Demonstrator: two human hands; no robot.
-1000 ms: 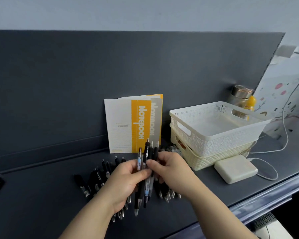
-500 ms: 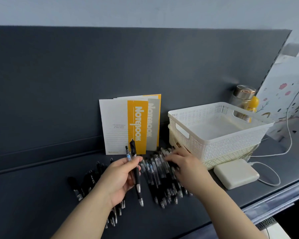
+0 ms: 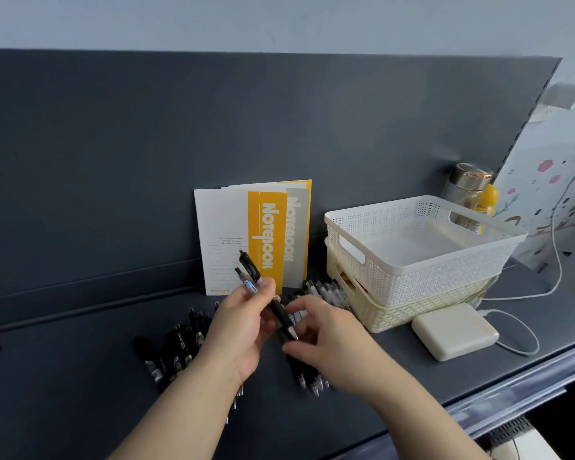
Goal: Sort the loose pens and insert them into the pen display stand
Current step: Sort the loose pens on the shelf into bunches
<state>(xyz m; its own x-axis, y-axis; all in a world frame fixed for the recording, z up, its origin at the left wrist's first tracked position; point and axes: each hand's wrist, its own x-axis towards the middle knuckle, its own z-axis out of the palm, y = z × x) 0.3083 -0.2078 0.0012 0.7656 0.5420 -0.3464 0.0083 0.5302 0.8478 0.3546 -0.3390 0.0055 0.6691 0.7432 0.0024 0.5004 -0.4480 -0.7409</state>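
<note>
Grey shelf (image 3: 80,410), both forearms reaching in from the near edge. Left hand (image 3: 243,327) pinches 2 pens between thumb and fingers: black pen (image 3: 279,310) and clear pen (image 3: 246,282), both tilted, tips pointing near-right. Right hand (image 3: 326,340) just beside it, fingers curled, thumb and forefinger either side of the black pen's tip; cannot tell whether it grips anything. Loose pens (image 3: 173,353) lie flat under and around both hands: 1 heap left, 1 heap right, running toward the baskets. White charger block (image 3: 455,330) at right, cable attached. Farther: 2 stacked baskets (image 3: 412,260); notebooks (image 3: 226,240) leaning on back panel (image 3: 113,161). Bottle (image 3: 468,190) behind baskets.
</note>
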